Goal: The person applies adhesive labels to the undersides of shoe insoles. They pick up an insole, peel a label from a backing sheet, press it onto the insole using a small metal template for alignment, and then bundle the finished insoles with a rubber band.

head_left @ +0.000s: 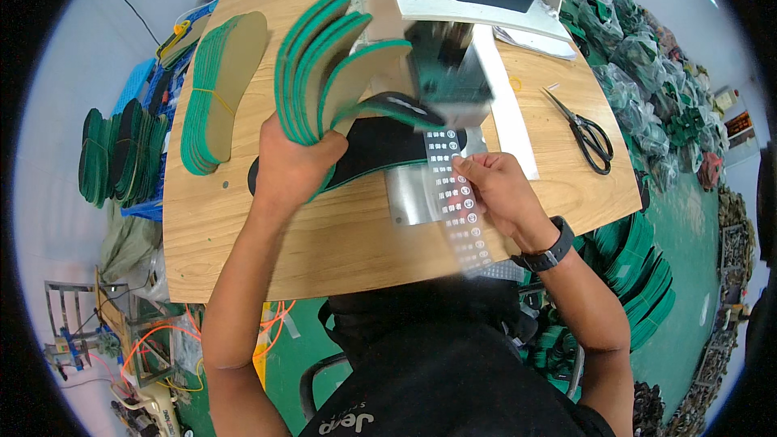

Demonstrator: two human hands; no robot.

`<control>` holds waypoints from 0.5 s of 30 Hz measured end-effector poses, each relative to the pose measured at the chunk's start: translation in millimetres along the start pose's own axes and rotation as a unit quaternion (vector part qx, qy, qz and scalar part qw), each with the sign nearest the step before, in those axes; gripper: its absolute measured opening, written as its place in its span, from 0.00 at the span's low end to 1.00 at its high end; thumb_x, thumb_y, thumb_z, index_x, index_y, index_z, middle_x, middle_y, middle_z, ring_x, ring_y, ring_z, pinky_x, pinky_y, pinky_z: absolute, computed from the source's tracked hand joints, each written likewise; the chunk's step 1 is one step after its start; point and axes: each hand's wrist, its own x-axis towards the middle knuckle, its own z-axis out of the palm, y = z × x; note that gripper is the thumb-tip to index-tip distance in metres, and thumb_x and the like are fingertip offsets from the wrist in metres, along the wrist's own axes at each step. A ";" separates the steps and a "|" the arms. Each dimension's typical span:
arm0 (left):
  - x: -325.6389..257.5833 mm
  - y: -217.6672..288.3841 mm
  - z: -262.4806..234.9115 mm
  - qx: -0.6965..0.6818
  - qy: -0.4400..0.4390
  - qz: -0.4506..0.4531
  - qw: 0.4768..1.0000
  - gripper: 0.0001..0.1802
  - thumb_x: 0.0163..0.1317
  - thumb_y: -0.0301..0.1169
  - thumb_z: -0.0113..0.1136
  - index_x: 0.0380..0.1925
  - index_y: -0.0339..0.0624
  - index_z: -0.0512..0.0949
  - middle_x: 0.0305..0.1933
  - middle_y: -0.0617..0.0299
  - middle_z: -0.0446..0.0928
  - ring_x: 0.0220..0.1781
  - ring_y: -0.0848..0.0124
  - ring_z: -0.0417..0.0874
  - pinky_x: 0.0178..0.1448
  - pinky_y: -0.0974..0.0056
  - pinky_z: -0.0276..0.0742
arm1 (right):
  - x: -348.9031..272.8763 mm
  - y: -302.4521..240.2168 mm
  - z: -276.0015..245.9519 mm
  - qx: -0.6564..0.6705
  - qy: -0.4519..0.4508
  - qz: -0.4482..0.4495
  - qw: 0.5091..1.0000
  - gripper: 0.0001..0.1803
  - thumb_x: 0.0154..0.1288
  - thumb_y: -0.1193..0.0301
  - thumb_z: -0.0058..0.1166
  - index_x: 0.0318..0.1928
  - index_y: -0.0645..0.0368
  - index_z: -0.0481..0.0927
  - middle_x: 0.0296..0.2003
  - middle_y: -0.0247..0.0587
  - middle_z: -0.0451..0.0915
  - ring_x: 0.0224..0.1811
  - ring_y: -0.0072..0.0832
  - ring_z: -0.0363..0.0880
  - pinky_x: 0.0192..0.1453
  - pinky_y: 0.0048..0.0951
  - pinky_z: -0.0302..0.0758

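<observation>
A fan of green-edged insoles [324,65] is clamped at the heel ends in the left hand [287,163], spread so that each can be reached singly, above the wooden table [324,235]. A clear strip of labels [453,194] is pinched between the fingers of the right hand [495,186], just below the press [445,65] (its head is blurred). One black insole [380,146] lies under the fan. A banded stack [222,89] and scissors [587,133] are kept aside.

On our table [340,251], a pile of insoles [222,89] lies to the left and scissors [587,133] to the right. The machine [453,8] stands at the back, between them.
</observation>
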 end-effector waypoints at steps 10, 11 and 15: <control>1.2 2.9 15.6 0.217 -0.124 0.114 0.962 0.42 0.41 0.33 0.67 0.61 0.38 0.65 0.42 0.47 0.77 0.46 0.53 0.77 0.55 0.57 0.71 | -7.1 7.9 -2.0 0.050 0.037 -0.038 0.997 0.16 0.68 0.66 0.51 0.27 0.65 0.77 0.16 0.34 0.74 0.14 0.18 0.73 0.15 0.17 0.65; 1.5 3.1 18.9 0.231 -0.130 0.115 0.957 0.44 0.41 0.34 0.68 0.62 0.38 0.64 0.42 0.47 0.77 0.47 0.52 0.77 0.56 0.56 0.71 | -7.0 8.6 -4.5 0.056 0.042 -0.046 0.997 0.16 0.68 0.66 0.51 0.27 0.65 0.77 0.16 0.33 0.74 0.14 0.18 0.72 0.15 0.17 0.65; -0.3 8.6 22.4 0.294 -0.142 0.094 0.940 0.49 0.40 0.36 0.70 0.65 0.37 0.60 0.42 0.46 0.76 0.49 0.50 0.76 0.57 0.55 0.70 | -11.6 7.3 -5.4 0.015 -0.013 -0.061 0.998 0.13 0.68 0.70 0.49 0.28 0.64 0.78 0.21 0.32 0.76 0.19 0.15 0.71 0.22 0.17 0.66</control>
